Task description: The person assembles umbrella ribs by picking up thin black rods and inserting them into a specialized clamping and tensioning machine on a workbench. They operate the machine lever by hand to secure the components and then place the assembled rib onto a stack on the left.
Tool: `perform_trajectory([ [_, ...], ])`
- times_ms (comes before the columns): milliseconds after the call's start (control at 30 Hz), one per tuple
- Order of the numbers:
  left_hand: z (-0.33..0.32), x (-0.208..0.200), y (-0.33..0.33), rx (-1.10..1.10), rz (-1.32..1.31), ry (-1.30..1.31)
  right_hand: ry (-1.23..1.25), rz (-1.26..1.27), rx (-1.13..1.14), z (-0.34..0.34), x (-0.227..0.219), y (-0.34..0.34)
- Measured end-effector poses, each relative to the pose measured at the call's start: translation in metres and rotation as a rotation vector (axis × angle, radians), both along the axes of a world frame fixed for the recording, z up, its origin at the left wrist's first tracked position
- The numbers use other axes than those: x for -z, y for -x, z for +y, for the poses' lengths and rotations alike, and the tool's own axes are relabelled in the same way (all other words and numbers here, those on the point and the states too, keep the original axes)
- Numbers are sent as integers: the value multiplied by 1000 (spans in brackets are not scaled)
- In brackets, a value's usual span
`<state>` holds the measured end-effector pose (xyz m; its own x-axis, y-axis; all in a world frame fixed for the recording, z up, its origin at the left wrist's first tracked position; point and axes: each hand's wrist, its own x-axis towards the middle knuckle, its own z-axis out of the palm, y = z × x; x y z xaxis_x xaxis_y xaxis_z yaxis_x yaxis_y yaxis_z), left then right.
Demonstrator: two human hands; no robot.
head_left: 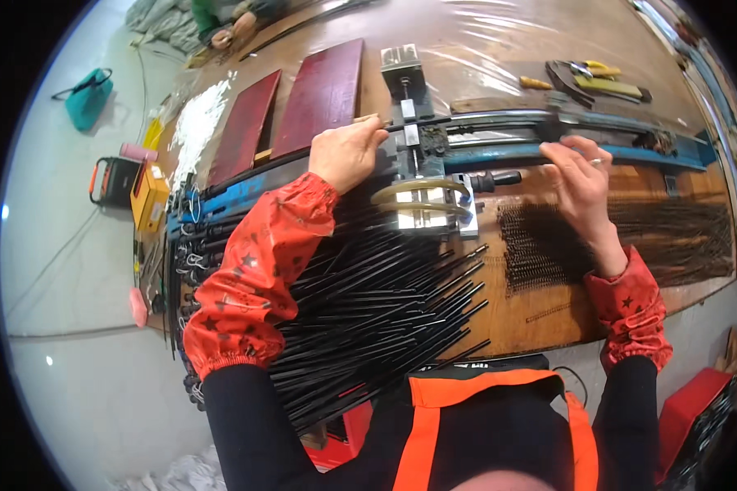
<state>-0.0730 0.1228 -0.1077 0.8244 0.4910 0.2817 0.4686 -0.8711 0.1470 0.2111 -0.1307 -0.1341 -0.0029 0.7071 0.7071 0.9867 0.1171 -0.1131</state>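
Observation:
My left hand (pixel 348 155) is closed on a thin black rod (pixel 303 154) beside the metal clamp of a bench fixture (pixel 411 135). The rod runs sideways toward the clamp. My right hand (pixel 581 176), a ring on one finger, is raised over the right part of the fixture with its fingers curled. Just above its fingertips a dark block (pixel 553 124) on the blue rail (pixel 499 155) looks smeared by motion. What lies between those fingers, if anything, I cannot make out. Below my left arm lies a heap of black rods (pixel 385 303).
Many thin coil springs (pixel 622 237) lie in a mass at the right of the wooden table (pixel 540 319). A yellowish hose (pixel 418 186) loops over the fixture. Dark red boards (pixel 319 94), pliers (pixel 595 69) and a yellow-handled tool (pixel 610 86) lie farther back. Another person's hand (pixel 233 31) shows at the far edge.

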Motion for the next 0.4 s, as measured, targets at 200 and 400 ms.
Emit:
perform_trajectory([
  [200, 0, 1, 0, -6, -2, -20, 126, 254, -154, 5, 3, 31],
  [400, -5, 10, 9, -7, -6, -34, 320, 622, -278, 5, 14, 41],
])
